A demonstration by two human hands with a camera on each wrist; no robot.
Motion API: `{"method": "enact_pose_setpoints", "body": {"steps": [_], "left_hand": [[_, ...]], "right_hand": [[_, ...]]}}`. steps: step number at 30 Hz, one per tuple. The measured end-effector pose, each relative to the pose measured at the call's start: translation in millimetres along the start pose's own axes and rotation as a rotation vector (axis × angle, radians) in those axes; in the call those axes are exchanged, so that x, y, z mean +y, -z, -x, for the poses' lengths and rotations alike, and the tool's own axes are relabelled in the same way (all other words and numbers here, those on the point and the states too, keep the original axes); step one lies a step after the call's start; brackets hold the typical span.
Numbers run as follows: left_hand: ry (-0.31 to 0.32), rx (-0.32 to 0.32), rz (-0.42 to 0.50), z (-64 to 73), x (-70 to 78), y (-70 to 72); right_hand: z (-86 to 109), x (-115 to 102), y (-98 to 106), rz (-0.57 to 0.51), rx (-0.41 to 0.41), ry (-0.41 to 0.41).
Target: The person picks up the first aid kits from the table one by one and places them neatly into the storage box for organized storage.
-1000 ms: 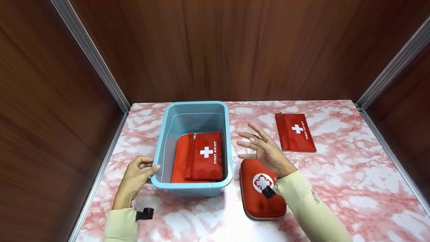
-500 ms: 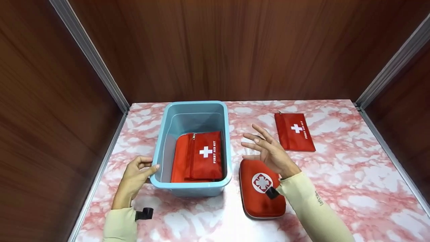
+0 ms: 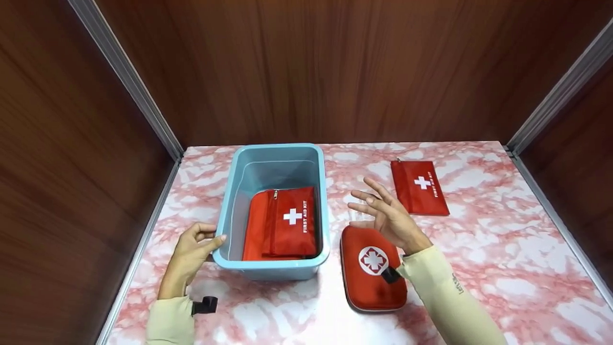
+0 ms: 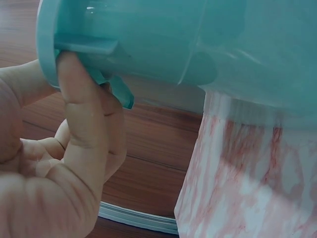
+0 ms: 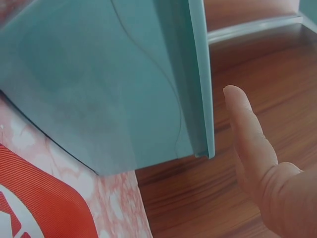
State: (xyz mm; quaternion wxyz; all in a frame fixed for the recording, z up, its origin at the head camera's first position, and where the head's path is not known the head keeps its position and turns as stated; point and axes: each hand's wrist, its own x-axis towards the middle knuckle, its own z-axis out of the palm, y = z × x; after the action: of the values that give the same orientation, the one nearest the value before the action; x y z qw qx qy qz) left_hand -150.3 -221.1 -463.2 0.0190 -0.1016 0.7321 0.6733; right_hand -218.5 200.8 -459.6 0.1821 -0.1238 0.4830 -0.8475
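Observation:
My left hand (image 3: 190, 251) grips the left front rim of a light blue plastic bin (image 3: 324, 201), thumb on top and fingers underneath. In the left wrist view those fingers (image 4: 81, 114) curl up beneath the rim. A red first aid pouch (image 3: 287, 239) with a white cross lies inside the bin, on top of another red item (image 3: 254, 230) that is partly hidden. Right of the bin, my right hand (image 3: 395, 220) hovers with fingers spread and holds nothing. Below it a red hard-shell first aid case (image 3: 368, 292) lies on the table, its upper part partly covered by the hand.
A second flat red first aid pouch (image 3: 419, 194) lies farther back on the right of the pink-and-white marbled table (image 3: 503, 244). Brown wood-look panels (image 3: 306, 72) with metal edge strips stand at the back and both sides.
My right hand has drifted slightly right and away from the bin. The left hand keeps its grip on the rim, and the bin and pouches stay in place.

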Motion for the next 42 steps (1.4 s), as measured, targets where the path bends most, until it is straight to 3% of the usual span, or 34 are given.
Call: {"method": "enact_pose_setpoints", "body": {"steps": [42], "left_hand": [[-0.002,-0.008,0.002,-0.9,-0.4,0.6]], "right_hand": [[7.2,-10,28,0.007,0.009,0.022]]}}
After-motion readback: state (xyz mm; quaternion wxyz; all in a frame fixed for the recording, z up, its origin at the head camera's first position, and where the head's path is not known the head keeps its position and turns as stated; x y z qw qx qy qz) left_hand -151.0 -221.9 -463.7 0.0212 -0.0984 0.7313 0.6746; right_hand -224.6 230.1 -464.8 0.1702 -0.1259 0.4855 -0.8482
